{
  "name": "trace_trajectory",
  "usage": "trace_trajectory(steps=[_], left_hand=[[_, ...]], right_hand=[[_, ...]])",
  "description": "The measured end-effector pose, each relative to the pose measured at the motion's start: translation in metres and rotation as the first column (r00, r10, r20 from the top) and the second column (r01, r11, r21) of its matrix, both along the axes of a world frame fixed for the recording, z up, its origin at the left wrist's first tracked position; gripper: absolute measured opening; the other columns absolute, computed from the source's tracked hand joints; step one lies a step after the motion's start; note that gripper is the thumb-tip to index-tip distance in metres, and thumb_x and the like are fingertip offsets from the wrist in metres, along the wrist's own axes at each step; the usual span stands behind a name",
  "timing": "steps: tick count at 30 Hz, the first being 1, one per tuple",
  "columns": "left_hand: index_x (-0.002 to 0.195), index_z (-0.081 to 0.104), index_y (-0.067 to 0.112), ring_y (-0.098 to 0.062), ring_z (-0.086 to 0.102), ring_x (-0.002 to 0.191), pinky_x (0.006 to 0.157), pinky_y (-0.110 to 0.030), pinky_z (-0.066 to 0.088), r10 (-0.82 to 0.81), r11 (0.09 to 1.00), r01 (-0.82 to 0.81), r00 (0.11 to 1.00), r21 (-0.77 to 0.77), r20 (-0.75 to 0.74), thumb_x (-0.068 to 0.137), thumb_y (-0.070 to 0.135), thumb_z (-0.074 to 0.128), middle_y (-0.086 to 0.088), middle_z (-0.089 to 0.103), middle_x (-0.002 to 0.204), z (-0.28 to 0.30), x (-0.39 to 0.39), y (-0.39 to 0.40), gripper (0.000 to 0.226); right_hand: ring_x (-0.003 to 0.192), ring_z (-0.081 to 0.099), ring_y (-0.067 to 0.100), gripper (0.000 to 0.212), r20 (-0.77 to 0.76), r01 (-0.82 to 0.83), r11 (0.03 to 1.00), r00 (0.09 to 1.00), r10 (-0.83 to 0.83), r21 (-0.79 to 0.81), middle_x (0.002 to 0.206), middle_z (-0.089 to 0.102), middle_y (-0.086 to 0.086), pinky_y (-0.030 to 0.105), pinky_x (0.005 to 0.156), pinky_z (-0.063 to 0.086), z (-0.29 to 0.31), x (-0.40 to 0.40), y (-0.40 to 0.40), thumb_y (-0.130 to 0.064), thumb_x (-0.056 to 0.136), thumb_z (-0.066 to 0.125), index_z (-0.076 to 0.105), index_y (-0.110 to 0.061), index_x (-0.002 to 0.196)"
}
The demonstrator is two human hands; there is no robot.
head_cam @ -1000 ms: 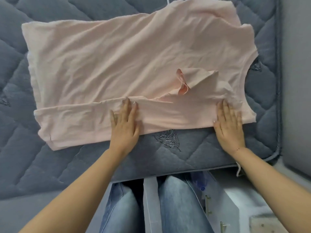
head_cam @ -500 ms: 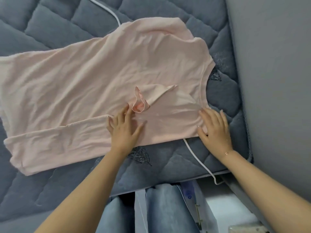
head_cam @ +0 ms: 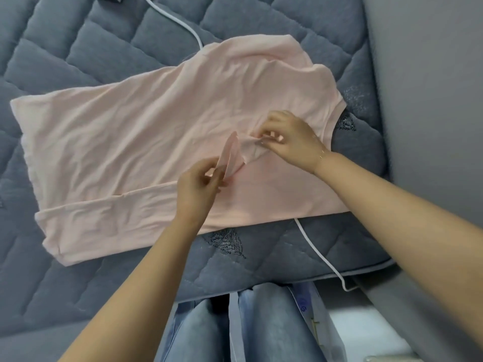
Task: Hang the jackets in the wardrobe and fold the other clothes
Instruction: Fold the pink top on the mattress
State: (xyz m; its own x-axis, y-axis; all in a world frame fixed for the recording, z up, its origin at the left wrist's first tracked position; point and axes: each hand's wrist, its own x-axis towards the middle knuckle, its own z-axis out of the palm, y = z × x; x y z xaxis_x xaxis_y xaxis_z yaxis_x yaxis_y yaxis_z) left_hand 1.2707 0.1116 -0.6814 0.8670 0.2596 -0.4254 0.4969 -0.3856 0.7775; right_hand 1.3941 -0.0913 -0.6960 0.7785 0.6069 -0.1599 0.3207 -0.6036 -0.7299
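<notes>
One pink shirt lay on one quilted grey bed. Two hands were in view: one left hand, one right hand, each pinching the one short sleeve. One white cable ran under the shirt. Two jeans-clad legs showed below. One thin bracelet sat on the right wrist.

Pale pink shirt lies flat, near edge folded over.
</notes>
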Motion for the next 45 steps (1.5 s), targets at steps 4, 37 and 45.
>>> trace_trajectory(steps=[4, 37, 45], left_hand=[[0.1, 0.075, 0.021, 0.0, 0.064, 0.097, 0.085, -0.016, 0.048, -0.23, 0.97, 0.216, 0.966, 0.112, 0.122, 0.092, 0.023, 0.067, 0.016, 0.071, 0.105, 0.002, -0.041, -0.003, 0.011], [0.123, 0.063, 0.003, -0.035, 0.052, 0.118, 0.101, -0.036, 0.039, -0.233, 0.842, 0.153, 0.968, 0.517, 0.092, 0.096, 0.008, 0.048, -0.016, 0.058, 0.129, -0.012, 0.053, 0.208, 0.031], [0.133, 0.05, 0.032, -0.029, 0.034, 0.133, 0.112, -0.048, 0.016, -0.25, 0.674, 0.309, 0.95, 0.671, -0.187, 0.088, 0.041, 0.065, -0.006, 0.044, 0.14, -0.047, 0.109, 0.342, 0.049]], right_hand=[[0.09, 0.053, 0.023, 0.006, 0.143, 0.024, 0.998, 0.989, -0.032, 0.054, 0.097, 0.062, 0.009, 0.032, 0.079, 0.044, 0.012, -0.062, -0.05, -0.011, 0.088, 0.067, 0.07, -0.006, 0.088], [0.131, 0.043, 0.034, 0.036, 0.107, -0.119, 0.926, 0.98, 0.167, -0.358, 0.142, 0.048, 0.015, 0.042, 0.107, 0.034, 0.009, -0.001, 0.172, -0.003, 0.095, 0.046, 0.058, -0.003, 0.129], [0.124, 0.044, 0.033, 0.048, 0.133, -0.077, 0.798, 0.972, 0.193, -0.598, 0.137, 0.048, 0.013, 0.041, 0.103, 0.031, -0.015, 0.107, 0.241, -0.027, 0.087, 0.065, 0.053, -0.015, 0.132]])
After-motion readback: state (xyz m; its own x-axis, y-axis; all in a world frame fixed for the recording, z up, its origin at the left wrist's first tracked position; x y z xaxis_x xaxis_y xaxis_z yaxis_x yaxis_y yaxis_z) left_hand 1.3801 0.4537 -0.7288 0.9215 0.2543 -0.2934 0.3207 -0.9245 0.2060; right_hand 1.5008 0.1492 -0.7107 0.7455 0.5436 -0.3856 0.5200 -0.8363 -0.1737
